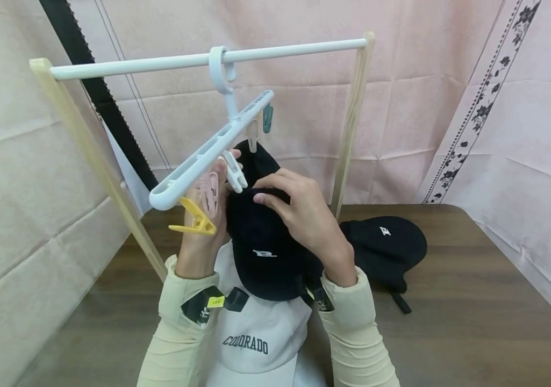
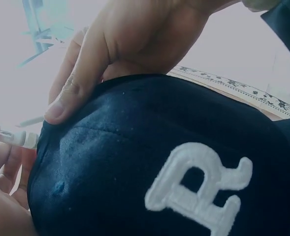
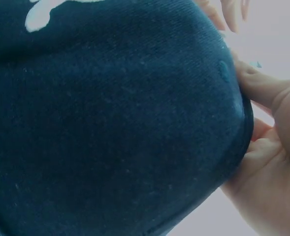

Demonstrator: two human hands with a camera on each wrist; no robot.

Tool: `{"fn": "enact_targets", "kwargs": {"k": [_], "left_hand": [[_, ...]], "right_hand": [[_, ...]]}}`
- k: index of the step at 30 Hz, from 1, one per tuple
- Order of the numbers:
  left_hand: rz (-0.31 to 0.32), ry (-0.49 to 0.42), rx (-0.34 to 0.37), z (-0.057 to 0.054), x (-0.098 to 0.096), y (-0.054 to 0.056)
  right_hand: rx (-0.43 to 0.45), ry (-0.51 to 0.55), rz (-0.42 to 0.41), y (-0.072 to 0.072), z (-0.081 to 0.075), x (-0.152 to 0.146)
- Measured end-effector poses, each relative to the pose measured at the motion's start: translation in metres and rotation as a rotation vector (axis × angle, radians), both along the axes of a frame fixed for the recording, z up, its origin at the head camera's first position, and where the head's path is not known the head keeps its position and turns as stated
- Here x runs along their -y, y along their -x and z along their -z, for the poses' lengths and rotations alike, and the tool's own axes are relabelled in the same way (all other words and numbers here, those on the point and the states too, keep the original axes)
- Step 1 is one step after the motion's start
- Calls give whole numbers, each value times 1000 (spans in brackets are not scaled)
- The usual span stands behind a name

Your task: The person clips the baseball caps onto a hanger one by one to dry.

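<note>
A black cap (image 1: 263,236) with a white letter R (image 2: 199,182) is held up beneath a pale blue hanger (image 1: 207,153). My right hand (image 1: 301,207) grips the top edge of its crown, the thumb (image 2: 68,98) lying on the near face. My left hand (image 1: 202,199) is raised under the hanger, partly hidden by a pink clothespin (image 1: 209,193). It pinches a white clothespin (image 1: 234,171) right at the cap's crown; in the left wrist view this clothespin (image 2: 17,138) meets the cap's edge. More black fabric (image 1: 256,161) shows behind, below a beige clothespin (image 1: 253,135).
The hanger hooks over a white rod (image 1: 294,52) on wooden posts (image 1: 352,123). Yellow (image 1: 195,217) and green clothespins (image 1: 267,118) hang at its ends. A white COLORADO cap (image 1: 256,328) lies in front, and another black cap (image 1: 386,247) lies right on the wooden table (image 1: 473,279).
</note>
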State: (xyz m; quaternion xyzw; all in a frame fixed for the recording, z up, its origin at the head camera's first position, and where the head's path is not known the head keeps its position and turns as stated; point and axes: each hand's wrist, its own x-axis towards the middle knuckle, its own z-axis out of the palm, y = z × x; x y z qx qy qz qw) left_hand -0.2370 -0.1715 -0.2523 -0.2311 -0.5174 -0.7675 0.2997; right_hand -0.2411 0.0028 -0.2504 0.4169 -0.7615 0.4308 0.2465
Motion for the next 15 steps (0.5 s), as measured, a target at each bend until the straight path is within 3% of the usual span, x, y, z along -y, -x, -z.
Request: {"fn": "enact_targets", "kwargs": {"k": [9,15], "left_hand": [[-38,6,-44,1,3,2],[-56,12,-36,-1,4,-2]], "right_hand": [[-41,30,-18,0,2,8],[-78,55,15,-1,4,12]]}}
